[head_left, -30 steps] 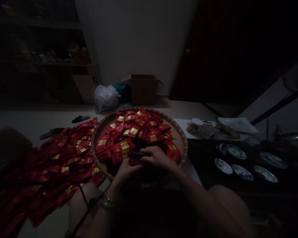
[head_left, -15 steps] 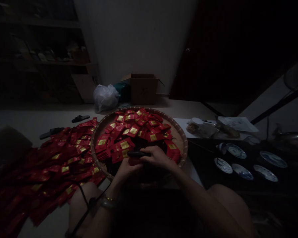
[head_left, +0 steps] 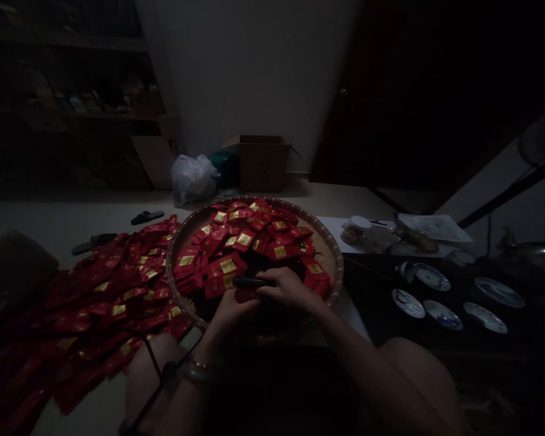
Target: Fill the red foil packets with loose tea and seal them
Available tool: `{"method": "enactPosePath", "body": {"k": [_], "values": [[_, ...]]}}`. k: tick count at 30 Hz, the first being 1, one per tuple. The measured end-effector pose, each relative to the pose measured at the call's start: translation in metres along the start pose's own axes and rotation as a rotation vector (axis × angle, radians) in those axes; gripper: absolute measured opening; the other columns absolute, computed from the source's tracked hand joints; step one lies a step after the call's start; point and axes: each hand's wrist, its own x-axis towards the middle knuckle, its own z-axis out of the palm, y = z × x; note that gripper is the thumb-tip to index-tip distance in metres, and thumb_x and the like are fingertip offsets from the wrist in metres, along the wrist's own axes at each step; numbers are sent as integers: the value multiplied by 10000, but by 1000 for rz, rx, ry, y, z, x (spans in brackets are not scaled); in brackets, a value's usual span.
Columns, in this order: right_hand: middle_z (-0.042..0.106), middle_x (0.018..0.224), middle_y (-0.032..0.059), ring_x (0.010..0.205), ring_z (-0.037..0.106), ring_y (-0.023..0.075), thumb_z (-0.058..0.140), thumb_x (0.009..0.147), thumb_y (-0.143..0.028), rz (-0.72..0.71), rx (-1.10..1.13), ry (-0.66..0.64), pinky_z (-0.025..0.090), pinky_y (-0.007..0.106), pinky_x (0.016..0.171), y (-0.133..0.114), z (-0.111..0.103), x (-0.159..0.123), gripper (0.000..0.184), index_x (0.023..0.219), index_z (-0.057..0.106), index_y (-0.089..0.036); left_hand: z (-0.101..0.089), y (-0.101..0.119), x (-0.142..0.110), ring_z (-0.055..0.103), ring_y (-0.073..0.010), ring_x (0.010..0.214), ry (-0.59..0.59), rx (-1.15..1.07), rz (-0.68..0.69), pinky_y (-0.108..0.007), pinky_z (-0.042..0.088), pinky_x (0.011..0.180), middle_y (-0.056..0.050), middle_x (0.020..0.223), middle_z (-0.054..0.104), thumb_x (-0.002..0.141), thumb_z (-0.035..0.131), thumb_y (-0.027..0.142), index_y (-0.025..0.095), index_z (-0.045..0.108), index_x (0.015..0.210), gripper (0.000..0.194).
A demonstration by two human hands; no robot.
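My right hand [head_left: 288, 287] is closed around a slim black handheld tool [head_left: 253, 282] whose exact kind I cannot tell. It lies level above my left hand [head_left: 236, 310], which is closed on what looks like a red packet [head_left: 246, 295], mostly hidden by fingers and shadow. Both hands are close together over the near side of a round woven bamboo tray [head_left: 333, 251]. Inside it is a heap of red packets with gold labels [head_left: 244, 239], and dark loose material shows around the hands.
More red packets [head_left: 118, 310] cover the floor at left, by slippers [head_left: 147, 217]. A white plastic bag [head_left: 194, 177] and cardboard box [head_left: 264, 163] stand against the wall. At right, a dark table [head_left: 372, 303] holds blue-and-white dishes [head_left: 444, 315]. A black cable [head_left: 151, 357] crosses my left knee.
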Motion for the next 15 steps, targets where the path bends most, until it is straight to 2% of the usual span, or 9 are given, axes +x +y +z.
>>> {"method": "enactPosePath", "body": {"k": [6,9,13,15], "values": [[720,987,35,903,651,209,646,776,-300,-35,32,-33,463,280,779,0,4,0,300,1064,692,-231,-3,-2,2,659,-226,669,75,60,29,-287,503,618,-52,690,720,500,824,358,112,724,795,397],[700,1057,61,963,638,228,681,745,-324,-67,124,-17,468,315,835,6,6,1,394,1119,662,-200,-4,-3,2,648,-218,642,126,64,31,-290,499,613,-45,663,712,484,831,356,118,719,765,385],[640,1196,79,1070,601,248,665,757,-347,89,184,198,458,363,906,36,4,-6,516,1242,571,-198,-2,0,2,641,-195,649,247,109,116,-265,490,627,-29,662,703,495,807,332,147,706,724,311],[632,1205,102,1085,593,266,671,753,-305,205,72,185,452,374,914,55,1,-13,504,1233,576,-186,-1,1,3,641,-191,668,290,137,171,-255,484,634,-26,664,700,535,772,360,160,705,705,272]]}}
